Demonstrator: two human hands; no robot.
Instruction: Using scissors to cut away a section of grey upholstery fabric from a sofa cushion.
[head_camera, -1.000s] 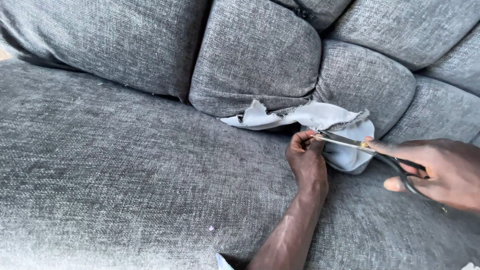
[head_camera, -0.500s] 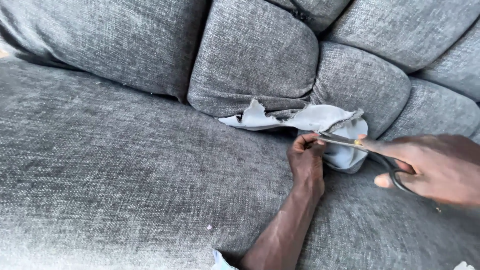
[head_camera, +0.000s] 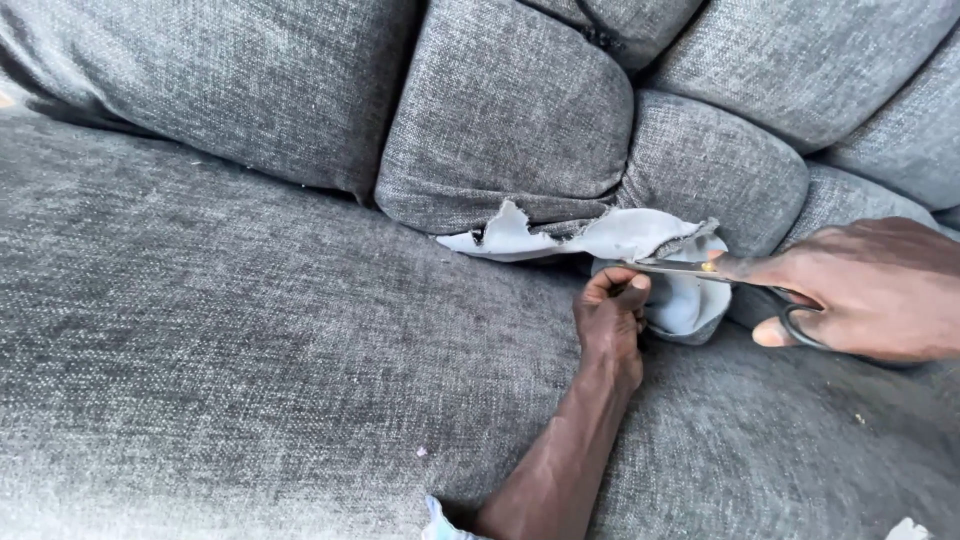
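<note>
Torn flap of grey upholstery fabric (head_camera: 610, 238) — pale, smooth backing turned up, edge ragged and frayed, peeled from the seam between back cushions (head_camera: 505, 120) and seat cushion (head_camera: 250, 340) of a grey woven sofa. Lower fold hanging just right of the left hand (head_camera: 610, 320), pinched between thumb and curled fingers (head_camera: 632, 290) pressed together. Scissors (head_camera: 720, 272) — metal blades lying across the flap just above those fingers, dark loop handle threaded on the right hand (head_camera: 870, 290), whose fingers are closed round it. Blades nearly closed, tips hidden at the fabric.
</note>
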